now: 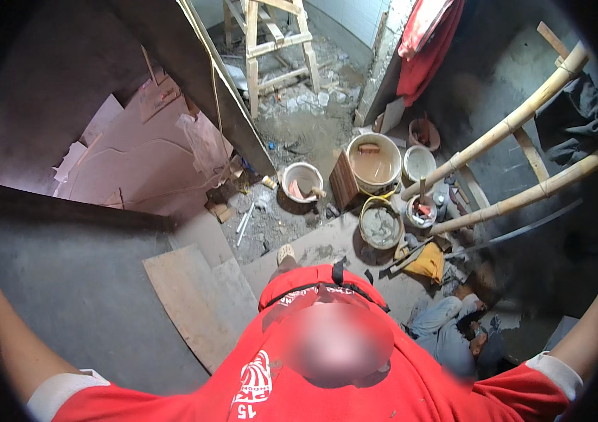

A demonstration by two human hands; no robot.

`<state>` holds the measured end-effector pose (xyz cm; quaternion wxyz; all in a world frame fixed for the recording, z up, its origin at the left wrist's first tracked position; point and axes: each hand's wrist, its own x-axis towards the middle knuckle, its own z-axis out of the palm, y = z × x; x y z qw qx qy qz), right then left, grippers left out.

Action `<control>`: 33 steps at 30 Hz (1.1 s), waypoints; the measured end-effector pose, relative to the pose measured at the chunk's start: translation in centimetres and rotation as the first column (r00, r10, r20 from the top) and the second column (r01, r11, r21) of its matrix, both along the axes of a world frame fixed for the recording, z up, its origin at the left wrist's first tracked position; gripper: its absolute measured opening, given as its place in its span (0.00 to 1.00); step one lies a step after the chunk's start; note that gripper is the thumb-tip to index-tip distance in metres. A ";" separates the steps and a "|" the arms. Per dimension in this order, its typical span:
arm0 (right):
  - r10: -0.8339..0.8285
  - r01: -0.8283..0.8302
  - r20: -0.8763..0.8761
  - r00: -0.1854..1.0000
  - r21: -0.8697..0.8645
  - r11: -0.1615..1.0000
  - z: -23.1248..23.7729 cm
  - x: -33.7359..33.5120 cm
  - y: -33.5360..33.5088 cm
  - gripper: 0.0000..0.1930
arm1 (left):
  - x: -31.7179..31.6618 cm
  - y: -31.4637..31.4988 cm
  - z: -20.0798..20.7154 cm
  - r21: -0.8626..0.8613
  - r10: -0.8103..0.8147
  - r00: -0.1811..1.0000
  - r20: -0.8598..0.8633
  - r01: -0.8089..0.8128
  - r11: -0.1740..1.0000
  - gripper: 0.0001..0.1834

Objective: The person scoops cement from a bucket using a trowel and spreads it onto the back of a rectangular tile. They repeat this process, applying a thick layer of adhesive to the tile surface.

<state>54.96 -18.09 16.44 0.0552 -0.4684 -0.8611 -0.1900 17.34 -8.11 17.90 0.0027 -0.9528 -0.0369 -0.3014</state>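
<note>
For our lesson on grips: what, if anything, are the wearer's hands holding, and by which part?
It cannot be told: both hands are out of view; only the left forearm and right forearm show.

Bamboo ladder (542, 188) obstacle at right

1. Pale light is falling strongest at the top, brightening the wooden stand (278, 48) and the rubble.
2. Shadow is dulling the left wall (81, 288) and the lower right.
3. A pinkish cast is tinting the upper-left surface (137, 165).
4. Fisheye distortion is curving edges; black is ringing the view.
5. An oval blur is smearing the red shirt (415, 380).
</note>
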 end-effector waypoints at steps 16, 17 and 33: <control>-0.188 0.185 -0.067 0.980 -0.045 0.982 -2.8 0.1 -1.7 0.18 | 0.9 3.8 -7.6 -0.256 0.223 0.974 -0.027 -0.223 0.941 0.09; -0.192 0.190 -0.068 0.979 -0.028 0.981 -2.5 -0.1 -1.3 0.18 | 0.8 4.2 -7.2 -0.245 0.218 0.976 -0.017 -0.216 0.945 0.09; -0.293 0.293 -0.052 0.955 -0.016 0.956 -2.9 -1.4 -2.0 0.18 | -2.2 4.9 -7.7 -0.278 0.148 0.989 0.004 -0.141 0.950 0.10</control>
